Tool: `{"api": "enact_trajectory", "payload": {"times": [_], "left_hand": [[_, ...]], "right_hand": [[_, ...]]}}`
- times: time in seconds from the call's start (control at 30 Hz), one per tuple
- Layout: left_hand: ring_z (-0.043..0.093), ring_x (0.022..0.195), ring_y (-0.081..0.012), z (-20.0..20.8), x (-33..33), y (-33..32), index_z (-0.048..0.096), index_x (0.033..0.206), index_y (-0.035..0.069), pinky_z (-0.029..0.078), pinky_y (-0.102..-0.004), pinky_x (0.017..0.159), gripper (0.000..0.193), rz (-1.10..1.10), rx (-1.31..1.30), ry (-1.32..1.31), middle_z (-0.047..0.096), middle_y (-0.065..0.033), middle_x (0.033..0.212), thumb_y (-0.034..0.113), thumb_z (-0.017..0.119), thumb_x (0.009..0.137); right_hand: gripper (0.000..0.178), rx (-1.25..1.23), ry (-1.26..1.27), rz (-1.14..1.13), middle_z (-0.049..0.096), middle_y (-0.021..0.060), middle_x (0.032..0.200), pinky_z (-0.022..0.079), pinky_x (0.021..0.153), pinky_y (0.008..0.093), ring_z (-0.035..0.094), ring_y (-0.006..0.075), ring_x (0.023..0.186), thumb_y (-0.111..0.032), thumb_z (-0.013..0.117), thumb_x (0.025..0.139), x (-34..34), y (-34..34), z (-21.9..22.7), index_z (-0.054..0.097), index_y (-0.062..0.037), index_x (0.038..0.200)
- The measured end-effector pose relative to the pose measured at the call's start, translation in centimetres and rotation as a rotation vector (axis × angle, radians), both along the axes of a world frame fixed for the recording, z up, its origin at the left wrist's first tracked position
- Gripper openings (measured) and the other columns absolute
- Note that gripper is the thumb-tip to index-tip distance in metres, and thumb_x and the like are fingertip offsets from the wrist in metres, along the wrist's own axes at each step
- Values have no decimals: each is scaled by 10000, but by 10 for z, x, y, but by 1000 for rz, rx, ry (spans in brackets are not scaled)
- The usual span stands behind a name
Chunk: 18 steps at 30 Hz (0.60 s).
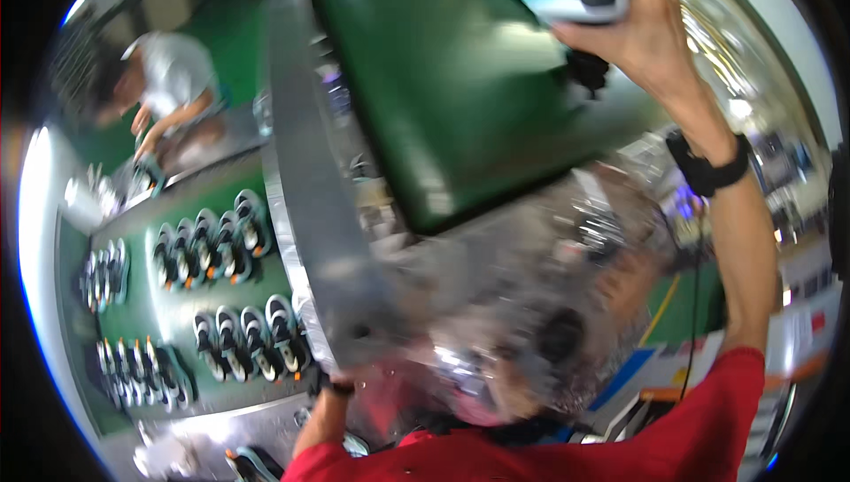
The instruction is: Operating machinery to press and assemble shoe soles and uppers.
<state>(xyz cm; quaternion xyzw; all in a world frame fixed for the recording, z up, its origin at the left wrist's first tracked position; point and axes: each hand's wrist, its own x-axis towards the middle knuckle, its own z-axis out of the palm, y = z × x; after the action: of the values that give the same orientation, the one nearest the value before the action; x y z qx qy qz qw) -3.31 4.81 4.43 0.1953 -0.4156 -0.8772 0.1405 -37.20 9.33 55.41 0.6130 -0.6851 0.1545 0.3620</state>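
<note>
The right hand (642, 38) is closed around a light-blue and dark-grey shoe (584, 0), holding it over the upper right part of a glossy green, black-rimmed rectangular surface (443, 84). The left hand (326, 385) is low, near the lower right corner of a long green-topped desk (158, 316); blur hides its fingers, so I cannot tell whether it grips anything. Just beside it, black-and-white shoes with orange tabs (257, 345) stand in a row. Beyond the desk's far edge, a person in a white shirt (181, 70) bends over another shoe (152, 172).
</note>
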Motion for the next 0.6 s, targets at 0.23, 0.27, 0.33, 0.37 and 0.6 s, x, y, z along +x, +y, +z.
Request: {"api": "enact_trajectory", "payload": {"times": [0.23, 0.27, 0.33, 0.37, 0.6], "left_hand": [[509, 1236, -383, 230, -52, 134, 365, 1407, -44, 454, -490, 1008, 614, -788, 62, 154, 509, -241, 1342, 291, 598, 949], [488, 1253, -396, 252, -65, 154, 371, 1406, -35, 439, -512, 1015, 637, -751, 50, 305, 498, -237, 1354, 327, 607, 938], [467, 1271, -397, 277, -90, 200, 392, 1396, -5, 386, -576, 1037, 682, -709, 56, 608, 473, -208, 1387, 414, 623, 911], [507, 1236, -356, 227, -108, 199, 398, 1392, 22, 413, -537, 1028, 653, -745, -104, 657, 496, -170, 1367, 438, 586, 926], [561, 1174, -244, 312, -74, 401, 427, 1357, 14, 434, -390, 1007, 540, -1169, 364, 344, 567, -106, 1285, 305, 591, 933]], "right_hand": [[240, -400, -853, 71, 703, 51, 799, 529, 694, 286, 669, 142, 736, -172, 793, 733, 76, 223, 63, 684, -42, 902], [224, -501, -773, 177, 708, 39, 750, 534, 668, 268, 659, 94, 686, -238, 767, 784, 89, 249, 49, 721, -20, 800], [228, -483, -1000, -61, 704, 43, 751, 519, 635, 256, 652, 93, 679, -227, 748, 767, 132, 316, 32, 702, -9, 819], [229, -516, -1132, 61, 697, 44, 737, 509, 611, 254, 638, 92, 653, -223, 747, 746, 154, 337, 27, 695, -12, 819], [461, -1168, -1199, -385, 620, 118, 1076, 497, 736, 251, 598, 142, 905, -301, 650, 867, 301, 546, -98, 545, 22, 1179]]}}
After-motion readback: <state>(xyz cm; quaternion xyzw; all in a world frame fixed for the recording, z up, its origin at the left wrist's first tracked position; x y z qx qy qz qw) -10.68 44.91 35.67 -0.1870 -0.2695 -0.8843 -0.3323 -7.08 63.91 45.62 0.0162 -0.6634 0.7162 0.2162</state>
